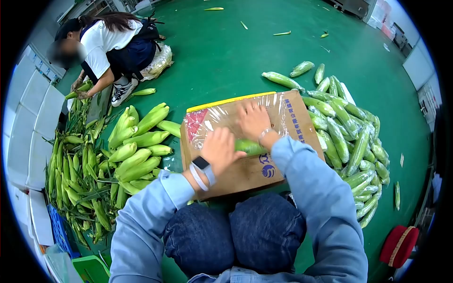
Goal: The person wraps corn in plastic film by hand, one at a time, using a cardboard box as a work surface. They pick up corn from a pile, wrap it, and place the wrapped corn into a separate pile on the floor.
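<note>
In front of my knees lies a cardboard box [222,184] with blue printing, and clear plastic film [214,120] is spread over its top. One green ear of corn [250,147] lies crosswise on it, near my wrists. My left hand [218,148] is over the film left of the corn, fingers stretched out and a little blurred, thumb close to the corn's left end. My right hand [254,120] rests farther forward on the film with its fingers spread. The far side of the box is bordered by a yellow strip [231,101].
Unwrapped corn [141,160] is heaped at the left, beside a larger leafy pile [80,179]. Film-wrapped corn [349,127] is piled at the right. A co-worker [113,47] crouches at upper left, handling corn. A red stool [399,246] stands at lower right.
</note>
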### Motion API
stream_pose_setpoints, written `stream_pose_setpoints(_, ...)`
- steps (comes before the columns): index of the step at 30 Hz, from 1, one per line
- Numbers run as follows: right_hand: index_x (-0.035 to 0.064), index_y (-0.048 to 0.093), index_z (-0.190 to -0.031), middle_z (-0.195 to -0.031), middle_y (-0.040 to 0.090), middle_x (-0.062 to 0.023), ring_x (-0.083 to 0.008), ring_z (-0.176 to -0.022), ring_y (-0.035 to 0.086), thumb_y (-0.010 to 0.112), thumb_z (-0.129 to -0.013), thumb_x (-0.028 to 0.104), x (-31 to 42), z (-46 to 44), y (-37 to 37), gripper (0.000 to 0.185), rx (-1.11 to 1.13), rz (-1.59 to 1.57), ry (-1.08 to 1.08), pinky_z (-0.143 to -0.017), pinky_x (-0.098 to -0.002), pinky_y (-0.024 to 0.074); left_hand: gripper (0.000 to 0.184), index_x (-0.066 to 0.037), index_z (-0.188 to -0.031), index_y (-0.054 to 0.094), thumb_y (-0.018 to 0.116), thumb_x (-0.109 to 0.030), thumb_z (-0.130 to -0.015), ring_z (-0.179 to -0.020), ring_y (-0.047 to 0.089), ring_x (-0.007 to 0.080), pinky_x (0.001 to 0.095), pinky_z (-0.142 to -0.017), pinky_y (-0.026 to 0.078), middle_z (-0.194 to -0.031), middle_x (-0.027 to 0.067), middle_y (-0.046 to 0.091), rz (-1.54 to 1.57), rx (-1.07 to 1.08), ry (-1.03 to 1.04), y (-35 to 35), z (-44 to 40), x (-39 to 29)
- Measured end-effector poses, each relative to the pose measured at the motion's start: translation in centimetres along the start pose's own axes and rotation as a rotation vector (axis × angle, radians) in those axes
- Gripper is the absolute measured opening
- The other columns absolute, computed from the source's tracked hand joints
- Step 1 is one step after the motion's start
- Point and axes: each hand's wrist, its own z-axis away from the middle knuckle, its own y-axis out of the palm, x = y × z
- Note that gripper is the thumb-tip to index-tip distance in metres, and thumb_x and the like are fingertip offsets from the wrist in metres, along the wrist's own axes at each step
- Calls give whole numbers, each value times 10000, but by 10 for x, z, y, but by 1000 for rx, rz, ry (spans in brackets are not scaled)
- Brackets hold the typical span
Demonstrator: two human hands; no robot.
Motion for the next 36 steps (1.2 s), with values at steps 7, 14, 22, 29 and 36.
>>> stream_pose_setpoints(7, 83, 573, -1072, -979, 631, -115, -263, -960, 596, 563, -791, 215, -31, -82, -31, 310, 261, -86, 417, -818, -372, 462, 917, -44, -1248, 372, 791, -396, -512, -1107, 407, 368, 437, -931, 348, -1207, 185, 411, 40, 38, 119, 29, -46, 7)
stream_pose_setpoints(14, 55, 617, -1031, -1079, 592, -176, -291, -996, 584, 572, -764, 99, -51, -81, -35, 274, 562, -89, 408, -813, -347, 486, 693, -38, -1077, 474, 807, -281, -520, -1019, 499, 299, 387, -836, 420, -1051, 132, 532, 170, 149, 1, 65, -113, 50)
stream_pose_setpoints(22, 44, 639, -990, -1055, 607, -165, -277, -995, 588, 618, -710, 55, -51, -66, -20, 282, 513, -155, 486, -813, -343, 482, 516, -1, -959, 597, 766, -249, -538, -878, 578, 347, 384, -793, 458, -916, 203, 610, 410, 861, 257, 15, -49, 20)
stream_pose_setpoints(29, 29, 601, -1039, -1087, 589, -170, -298, -1024, 561, 531, -775, 98, -53, -39, 0, 281, 448, -281, 421, -843, -378, 464, 655, 52, -1182, 472, 670, -372, -723, -941, 555, 249, 335, -837, 435, -1061, 186, 583, 654, 1679, 229, -20, 53, 66)
stream_pose_setpoints(36, 2, 475, -1195, -1267, 431, -214, -336, -1136, 456, 487, -860, 425, 15, 20, -44, 539, 479, -1042, -1, -933, -370, 396, 576, -27, -1176, 428, 620, -395, -777, -777, 594, 290, 388, -664, 506, -984, 143, 561, 1925, 389, -715, -68, 105, 85)
